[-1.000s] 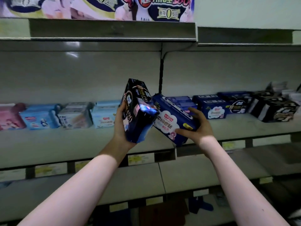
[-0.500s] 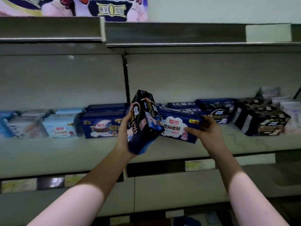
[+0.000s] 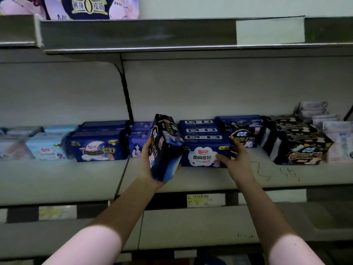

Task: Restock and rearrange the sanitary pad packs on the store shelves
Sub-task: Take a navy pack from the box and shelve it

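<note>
The dark pack [image 3: 166,148] was held on end and tilted above the shelf [image 3: 191,178], gripped from below and behind by the left hand [image 3: 146,161]. The blue pack [image 3: 202,153] was recorded lying on the shelf just right of it. Its right end was gripped by the right hand [image 3: 236,159], thumb on the front face. A 420 pack [image 3: 97,148] was noted further left and black packs [image 3: 298,146] further right.
</note>
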Tool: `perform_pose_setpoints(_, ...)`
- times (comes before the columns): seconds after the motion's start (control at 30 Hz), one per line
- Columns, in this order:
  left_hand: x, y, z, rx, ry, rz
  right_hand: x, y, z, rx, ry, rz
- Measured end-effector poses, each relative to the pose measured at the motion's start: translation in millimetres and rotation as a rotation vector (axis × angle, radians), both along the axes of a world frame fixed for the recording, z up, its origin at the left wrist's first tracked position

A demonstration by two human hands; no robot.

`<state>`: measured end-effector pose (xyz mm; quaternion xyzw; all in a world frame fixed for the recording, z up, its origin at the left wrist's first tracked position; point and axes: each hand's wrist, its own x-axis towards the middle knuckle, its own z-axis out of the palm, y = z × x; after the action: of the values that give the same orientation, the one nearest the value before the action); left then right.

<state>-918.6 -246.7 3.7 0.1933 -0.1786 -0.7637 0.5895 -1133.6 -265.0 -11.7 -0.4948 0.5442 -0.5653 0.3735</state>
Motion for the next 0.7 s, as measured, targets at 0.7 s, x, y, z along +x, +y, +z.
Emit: perform_pose_setpoints(0.7, -30, -10, 0, 0.108, -0.074, 0.036, -15, -35, -29, 0.078, -0.005, -0.018)
